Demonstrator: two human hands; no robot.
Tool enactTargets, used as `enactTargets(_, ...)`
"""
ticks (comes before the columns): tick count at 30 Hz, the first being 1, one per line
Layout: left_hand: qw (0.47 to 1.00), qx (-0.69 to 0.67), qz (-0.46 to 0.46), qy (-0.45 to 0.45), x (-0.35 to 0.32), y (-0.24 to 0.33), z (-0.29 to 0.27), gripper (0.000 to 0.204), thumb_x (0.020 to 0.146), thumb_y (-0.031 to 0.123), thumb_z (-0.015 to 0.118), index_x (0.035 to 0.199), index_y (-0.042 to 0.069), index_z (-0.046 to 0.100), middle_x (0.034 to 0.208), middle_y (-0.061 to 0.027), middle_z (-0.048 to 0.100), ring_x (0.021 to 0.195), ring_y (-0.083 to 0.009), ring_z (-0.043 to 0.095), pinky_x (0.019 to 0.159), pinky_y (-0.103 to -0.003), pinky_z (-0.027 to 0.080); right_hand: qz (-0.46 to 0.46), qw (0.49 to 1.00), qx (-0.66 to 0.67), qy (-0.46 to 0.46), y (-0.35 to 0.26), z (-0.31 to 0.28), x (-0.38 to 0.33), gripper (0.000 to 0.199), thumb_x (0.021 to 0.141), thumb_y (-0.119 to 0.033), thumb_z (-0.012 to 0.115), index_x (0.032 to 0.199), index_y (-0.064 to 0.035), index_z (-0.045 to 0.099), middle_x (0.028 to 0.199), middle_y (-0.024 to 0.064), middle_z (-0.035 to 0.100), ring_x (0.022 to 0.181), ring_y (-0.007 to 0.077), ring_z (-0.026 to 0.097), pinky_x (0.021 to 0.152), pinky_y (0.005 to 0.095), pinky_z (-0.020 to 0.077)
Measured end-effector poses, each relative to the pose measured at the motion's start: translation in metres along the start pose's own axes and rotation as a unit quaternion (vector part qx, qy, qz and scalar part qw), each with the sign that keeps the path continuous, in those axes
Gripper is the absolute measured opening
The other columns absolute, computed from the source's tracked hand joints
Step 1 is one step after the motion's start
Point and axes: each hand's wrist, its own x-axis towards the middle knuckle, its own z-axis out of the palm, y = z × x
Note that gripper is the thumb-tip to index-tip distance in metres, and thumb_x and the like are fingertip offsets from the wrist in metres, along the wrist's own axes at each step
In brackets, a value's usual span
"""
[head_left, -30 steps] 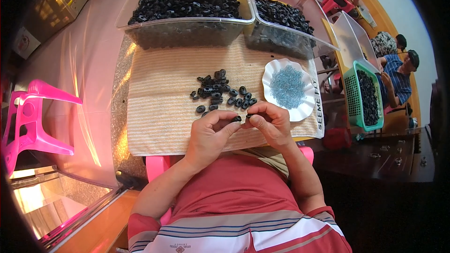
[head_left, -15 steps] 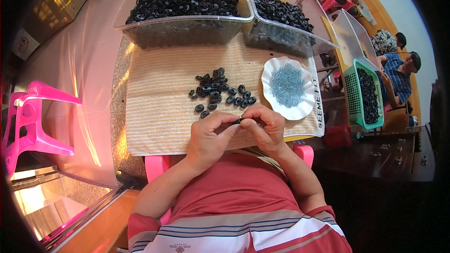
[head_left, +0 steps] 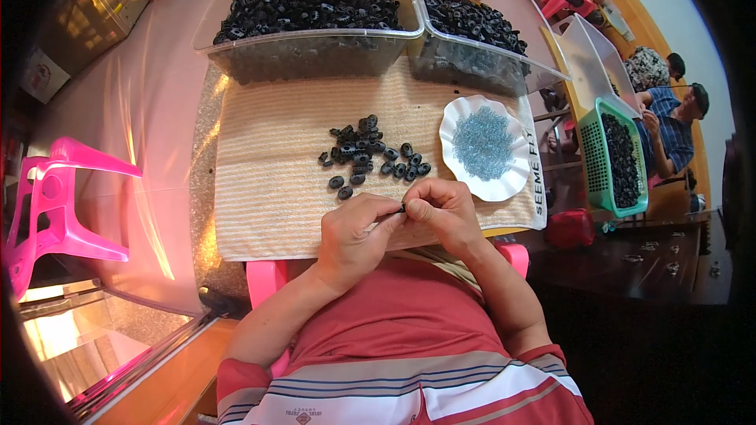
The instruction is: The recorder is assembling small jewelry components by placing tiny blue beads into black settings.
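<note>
A small black plastic piece (head_left: 403, 208), mostly covered by my fingertips, is pinched between both hands just over the near side of the towel. My left hand (head_left: 352, 232) grips it from the left with thumb and index finger. From the right, the thumb and fingers of my right hand (head_left: 445, 216) close on it too. Just beyond my hands lies a loose pile of black plastic pieces (head_left: 358, 145), several of them oval with holes. To the right of that pile stands a white wavy-rimmed plate (head_left: 508, 189) heaped with tiny shiny bluish pieces (head_left: 482, 142).
A striped beige towel (head_left: 268, 165) covers the table. Two clear bins, a large one (head_left: 315, 59) and a smaller one (head_left: 472, 67), hold black pieces at the back. A green basket (head_left: 596, 161) stands right, near a seated person (head_left: 669, 126). A pink stool (head_left: 75, 197) is left.
My hands stay together on the black piece, with the fingers shifted slightly. At the far right, the seated person's arms have moved, and a standing person at the back has shifted.
</note>
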Motion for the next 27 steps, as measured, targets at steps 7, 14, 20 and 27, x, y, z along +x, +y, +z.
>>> enactTargets(7,0.999,-0.017,-0.041,-0.002,0.007,0.006,-0.003,0.017,0.083,0.003,0.078,0.099,0.000,0.074,0.092,-0.0128,0.073,0.082,-0.0244,0.072,0.071,-0.032,0.056,0.010,0.998,0.060,0.016,0.004,0.002,0.003,0.009,0.095,-0.010,0.072,0.093,-0.0009,0.072,0.085,-0.0023,0.070,0.077,0.0038,0.059,0.069,0.0201,0.0484)
enactTargets(14,1.000,-0.012,-0.011,-0.011,0.010,0.001,-0.007,0.016,0.083,0.003,0.077,0.098,-0.001,0.074,0.092,-0.0125,0.073,0.082,-0.0239,0.072,0.071,-0.032,0.056,-0.024,0.998,0.049,0.030,0.011,0.003,0.004,0.009,0.093,-0.010,0.075,0.092,-0.0012,0.072,0.085,-0.0008,0.071,0.077,0.0049,0.061,0.070,0.0207,0.0499)
enactTargets(20,0.999,-0.032,-0.017,-0.017,0.010,-0.001,-0.007,0.014,0.083,0.003,0.077,0.096,-0.001,0.075,0.091,-0.0123,0.073,0.081,-0.0237,0.072,0.071,-0.032,0.056,-0.010,0.994,0.103,0.034,0.014,0.004,0.004,0.009,0.092,-0.010,0.076,0.092,-0.0023,0.072,0.086,0.0007,0.072,0.077,0.0061,0.063,0.071,0.0212,0.0510)
enactTargets(27,0.999,0.017,0.032,-0.006,0.007,0.003,-0.005,0.013,0.082,0.003,0.078,0.095,0.000,0.073,0.091,-0.0132,0.073,0.081,-0.0264,0.071,0.070,-0.033,0.056,0.085,0.969,0.232,-0.022,0.012,-0.003,0.003,0.018,0.090,-0.018,0.080,0.095,-0.0034,0.071,0.091,0.0013,0.071,0.080,0.0081,0.064,0.069,0.0221,0.0513)
